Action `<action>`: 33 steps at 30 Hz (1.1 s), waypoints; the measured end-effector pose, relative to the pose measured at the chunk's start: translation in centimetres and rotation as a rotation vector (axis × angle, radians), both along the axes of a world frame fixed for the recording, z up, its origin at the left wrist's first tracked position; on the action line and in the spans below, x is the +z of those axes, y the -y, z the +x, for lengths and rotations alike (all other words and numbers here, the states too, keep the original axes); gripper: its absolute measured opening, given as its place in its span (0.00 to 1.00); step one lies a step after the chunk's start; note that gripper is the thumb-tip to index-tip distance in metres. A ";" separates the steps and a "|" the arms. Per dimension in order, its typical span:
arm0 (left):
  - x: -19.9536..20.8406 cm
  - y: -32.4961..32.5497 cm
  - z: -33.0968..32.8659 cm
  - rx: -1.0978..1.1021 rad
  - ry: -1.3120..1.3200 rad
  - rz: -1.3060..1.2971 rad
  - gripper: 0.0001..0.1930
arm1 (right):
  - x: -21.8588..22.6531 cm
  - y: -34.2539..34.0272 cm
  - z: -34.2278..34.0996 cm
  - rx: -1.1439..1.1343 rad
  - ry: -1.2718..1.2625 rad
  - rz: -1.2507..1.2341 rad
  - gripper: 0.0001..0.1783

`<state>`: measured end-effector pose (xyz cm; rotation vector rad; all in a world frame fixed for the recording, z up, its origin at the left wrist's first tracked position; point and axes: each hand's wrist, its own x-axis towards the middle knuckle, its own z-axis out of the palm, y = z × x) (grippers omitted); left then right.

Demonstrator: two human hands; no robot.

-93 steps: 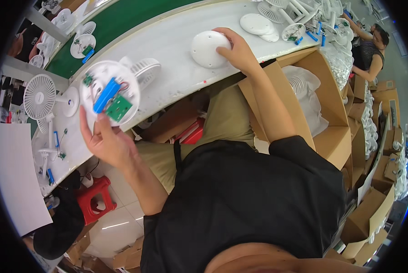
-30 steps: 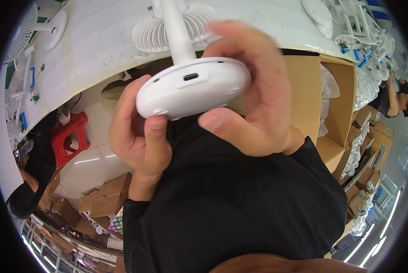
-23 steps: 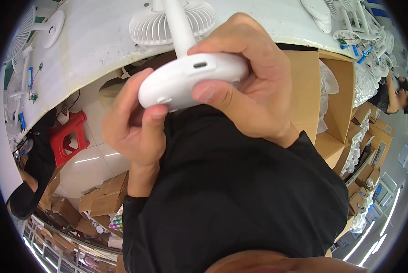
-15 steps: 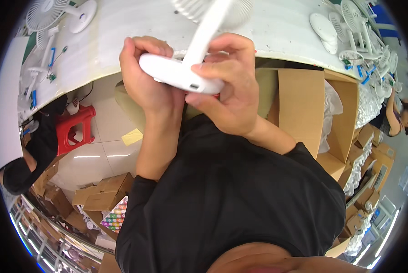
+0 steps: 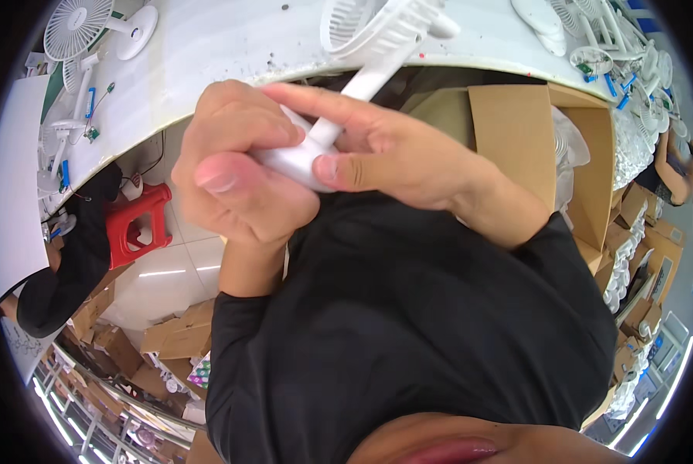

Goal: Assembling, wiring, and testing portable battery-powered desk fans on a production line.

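I hold a white desk fan (image 5: 368, 81) tilted in front of my chest, over the near edge of the workbench. Its round base lies between my palms, and the stem slants up and right to the caged fan head at the top. My left hand (image 5: 238, 162) is closed at the base's left side, fingers curled, thumb toward me; the hand hides much of the base. My right hand (image 5: 416, 151) grips the base from the right. Its thumb presses on the base's near side while the fingers stretch behind the stem.
The white workbench (image 5: 230, 42) carries another fan (image 5: 78, 29) at far left, round white bases (image 5: 543, 27), and several fan parts at right. An open cardboard box (image 5: 512, 139) stands by my right arm. A red stool (image 5: 139, 224) sits left, near a person in black (image 5: 80, 267).
The fan has tipped, so its head moved right and its base turned and came lower. My left hand has curled over the base; my right hand has shifted its grip.
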<state>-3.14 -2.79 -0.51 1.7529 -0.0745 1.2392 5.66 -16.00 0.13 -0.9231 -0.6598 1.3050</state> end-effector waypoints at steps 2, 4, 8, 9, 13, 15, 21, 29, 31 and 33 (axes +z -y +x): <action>0.6 0.4 -0.6 0.050 -0.034 0.111 0.22 | -0.4 -0.1 -0.3 0.048 -0.073 0.096 0.43; 1.0 0.3 -0.1 0.098 -0.013 0.192 0.21 | -1.0 -0.6 -0.4 0.095 -0.071 0.168 0.43; 1.4 -0.1 1.1 0.324 0.020 -0.393 0.23 | -1.9 -1.8 -1.8 -0.125 0.021 0.349 0.43; 1.4 -0.4 1.1 0.366 0.044 -0.439 0.24 | -2.0 -1.9 -1.9 -0.117 0.011 0.365 0.43; 1.2 -1.4 -0.4 -0.220 0.049 -0.514 0.21 | -2.1 -1.5 -2.2 -0.068 -0.024 0.288 0.47; 0.7 -1.1 -0.9 -0.182 0.033 -0.485 0.21 | -2.0 -1.2 -2.2 -0.031 -0.023 0.228 0.47; 0.5 0.4 -1.3 -0.085 0.050 -0.309 0.21 | -1.5 -0.8 -2.1 0.038 0.004 0.129 0.48; 1.3 0.9 -1.0 -0.107 -0.093 -0.386 0.22 | -0.8 -1.1 -1.9 -0.060 -0.072 0.060 0.49; 1.6 1.1 -1.3 -0.070 -0.082 -0.283 0.22 | -0.5 -0.6 -1.6 -0.008 -0.034 0.040 0.51; 2.1 1.3 -1.5 -0.039 -0.051 -0.183 0.23 | -0.4 -0.4 -1.7 0.039 -0.003 0.055 0.54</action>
